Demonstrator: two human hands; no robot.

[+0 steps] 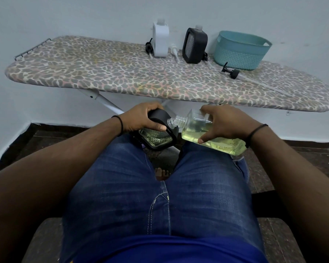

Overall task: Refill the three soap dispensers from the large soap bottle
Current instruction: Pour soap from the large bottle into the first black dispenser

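Note:
Over my knees, my left hand [142,118] grips a black soap dispenser [156,137] with a clear window showing yellowish soap. My right hand [224,124] holds the large clear soap bottle [211,133], which is tipped on its side and part full of yellow-green liquid. Its open threaded neck [176,121] touches the top of the black dispenser. On the ironing board stand a white dispenser [160,40] and a second black dispenser [195,46], both upright with their pumps off.
The leopard-print ironing board [122,73] runs across in front of my knees against a pale wall. A teal basket [241,50] stands at its back right. Loose pump heads [231,72] [174,50] [149,47] lie on the board. I sit on a stool over dark floor tiles.

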